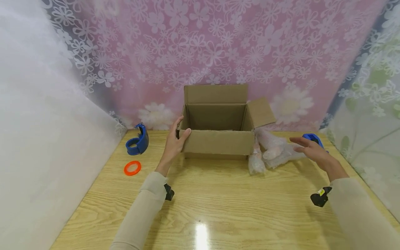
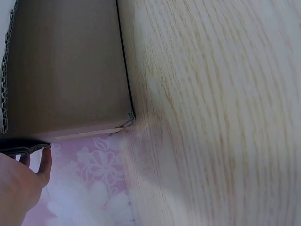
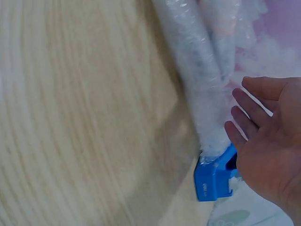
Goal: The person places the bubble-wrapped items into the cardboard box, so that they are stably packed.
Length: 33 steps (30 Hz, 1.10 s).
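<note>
An open cardboard box [image 1: 218,142] stands on the wooden table [image 1: 218,208] near the back wall, its flaps up. My left hand [image 1: 179,133] grips its front left corner, thumb over the front rim and fingers on the side wall. The left wrist view shows the box [image 2: 66,66] from outside, with a finger [image 2: 44,160] hooked at its edge. My right hand [image 1: 307,147] hovers with straight fingers just right of a bubble-wrapped bundle [image 1: 272,149] lying beside the box. In the right wrist view the hand [image 3: 268,141] holds nothing, close to the bubble-wrapped bundle [image 3: 197,70].
A blue tape dispenser [image 1: 137,140] and an orange tape ring [image 1: 132,168] lie at the table's left. Another blue plastic tool [image 1: 312,138] sits behind my right hand, seen too as the blue plastic tool [image 3: 214,176]. Curtained walls close in on three sides.
</note>
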Motion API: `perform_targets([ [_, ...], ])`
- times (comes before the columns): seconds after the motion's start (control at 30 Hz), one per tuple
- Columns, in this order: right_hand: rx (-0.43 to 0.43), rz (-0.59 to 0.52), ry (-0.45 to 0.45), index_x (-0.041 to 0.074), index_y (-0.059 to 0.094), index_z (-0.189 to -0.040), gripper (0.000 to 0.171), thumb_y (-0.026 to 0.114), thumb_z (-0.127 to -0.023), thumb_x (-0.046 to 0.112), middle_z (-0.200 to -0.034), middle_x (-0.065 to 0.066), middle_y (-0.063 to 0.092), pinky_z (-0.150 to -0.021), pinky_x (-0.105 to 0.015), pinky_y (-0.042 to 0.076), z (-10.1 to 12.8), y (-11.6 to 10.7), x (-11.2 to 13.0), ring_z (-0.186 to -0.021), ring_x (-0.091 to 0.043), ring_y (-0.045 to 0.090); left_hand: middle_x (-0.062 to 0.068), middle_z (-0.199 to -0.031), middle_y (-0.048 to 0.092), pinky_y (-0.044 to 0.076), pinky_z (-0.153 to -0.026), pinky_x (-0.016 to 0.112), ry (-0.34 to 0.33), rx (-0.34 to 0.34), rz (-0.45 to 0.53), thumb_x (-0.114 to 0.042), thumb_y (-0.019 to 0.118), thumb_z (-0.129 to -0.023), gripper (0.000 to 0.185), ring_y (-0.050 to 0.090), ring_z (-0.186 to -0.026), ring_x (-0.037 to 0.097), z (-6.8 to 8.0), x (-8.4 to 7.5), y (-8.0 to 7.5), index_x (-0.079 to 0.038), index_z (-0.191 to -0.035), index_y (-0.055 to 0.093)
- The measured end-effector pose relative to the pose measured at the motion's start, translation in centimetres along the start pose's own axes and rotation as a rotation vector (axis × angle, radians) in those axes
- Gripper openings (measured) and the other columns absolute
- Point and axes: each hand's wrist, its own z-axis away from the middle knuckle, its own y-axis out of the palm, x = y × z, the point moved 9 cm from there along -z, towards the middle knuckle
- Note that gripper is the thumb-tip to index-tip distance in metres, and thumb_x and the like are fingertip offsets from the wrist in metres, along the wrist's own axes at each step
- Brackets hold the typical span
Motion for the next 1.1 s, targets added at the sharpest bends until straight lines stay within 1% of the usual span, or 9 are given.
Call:
perform_targets([
  [0.23,0.041,0.050,0.005,-0.001,0.012,-0.165,0.070,0.048,-0.113,0.027,-0.166,-0.038,0.000,-0.106,-0.080,0.022,0.3,0.7,-1.1,-0.146,-0.066,0.004,-0.007,-0.168,0.026,0.023,-0.120,0.065,-0.004,0.005,0.004,-0.053,0.063,-0.102,0.068,0.022,-0.156,0.028,0.0,0.0,0.2,-0.035,-0.162,0.035],
  [0.4,0.089,0.120,0.017,-0.003,0.013,-0.164,0.071,0.049,-0.112,0.031,-0.163,-0.041,-0.002,-0.103,-0.081,0.024,0.5,0.7,-1.7,-0.144,-0.068,0.003,-0.007,-0.168,0.026,0.022,-0.120,0.066,-0.003,0.001,0.017,-0.052,0.063,-0.101,0.069,0.021,-0.156,0.028,-0.1,0.0,0.0,-0.034,-0.162,0.035],
  [0.53,0.115,0.170,0.006,-0.007,0.020,-0.161,0.075,0.056,-0.109,0.034,-0.160,-0.045,0.006,-0.102,-0.079,0.032,0.7,0.6,-2.3,-0.141,-0.069,0.011,-0.007,-0.168,0.026,0.022,-0.121,0.065,-0.002,0.005,0.017,-0.052,0.063,-0.102,0.068,0.021,-0.156,0.026,-0.2,0.1,-0.1,-0.036,-0.162,0.035],
  [0.7,0.128,0.267,-0.103,-0.010,0.031,-0.157,0.076,0.066,-0.104,0.032,-0.154,-0.044,0.026,-0.094,-0.066,0.047,0.7,0.7,-1.9,-0.132,-0.067,0.030,-0.007,-0.168,0.026,0.023,-0.120,0.065,-0.009,-0.011,0.010,-0.052,0.063,-0.102,0.068,0.021,-0.156,0.028,-0.3,0.3,-0.6,-0.034,-0.162,0.035],
  [0.77,0.102,0.326,-0.142,-0.010,0.040,-0.152,0.073,0.070,-0.101,0.032,-0.148,-0.044,0.036,-0.090,-0.067,0.048,0.8,0.6,-1.7,-0.127,-0.068,0.035,-0.006,-0.168,0.026,0.022,-0.120,0.066,-0.015,-0.008,0.001,-0.054,0.062,-0.101,0.069,0.021,-0.156,0.029,-0.3,0.4,-0.5,-0.035,-0.162,0.035],
  [0.83,0.054,0.377,-0.139,-0.006,0.050,-0.147,0.070,0.075,-0.096,0.035,-0.145,-0.044,0.038,-0.093,-0.077,0.039,0.8,0.3,-1.8,-0.126,-0.072,0.032,-0.006,-0.168,0.025,0.022,-0.120,0.067,-0.019,0.000,-0.002,-0.055,0.063,-0.101,0.069,0.020,-0.156,0.030,-0.3,0.5,-0.3,-0.037,-0.162,0.035],
  [0.9,0.010,0.390,-0.135,-0.003,0.056,-0.141,0.068,0.079,-0.093,0.037,-0.146,-0.043,0.040,-0.094,-0.083,0.032,0.9,0.2,-1.9,-0.130,-0.073,0.030,-0.007,-0.168,0.025,0.023,-0.120,0.067,-0.025,0.005,-0.001,-0.056,0.063,-0.100,0.069,0.020,-0.156,0.030,-0.2,0.6,-0.1,-0.040,-0.161,0.035],
  [1.0,-0.015,0.358,-0.137,0.000,0.055,-0.143,0.067,0.081,-0.092,0.035,-0.152,-0.039,0.038,-0.099,-0.082,0.030,1.1,0.6,-2.1,-0.137,-0.067,0.028,-0.007,-0.168,0.025,0.022,-0.120,0.066,-0.023,0.002,0.003,-0.056,0.063,-0.100,0.068,0.020,-0.156,0.029,-0.1,0.5,0.0,-0.040,-0.161,0.035],
  [1.1,0.008,0.299,-0.167,-0.002,0.049,-0.149,0.071,0.080,-0.094,0.029,-0.152,-0.036,0.042,-0.099,-0.073,0.041,1.5,1.4,-1.9,-0.139,-0.062,0.033,-0.005,-0.168,0.026,0.021,-0.120,0.066,-0.012,0.003,-0.001,-0.055,0.063,-0.101,0.068,0.020,-0.156,0.029,-0.1,0.2,0.1,-0.038,-0.161,0.036],
])
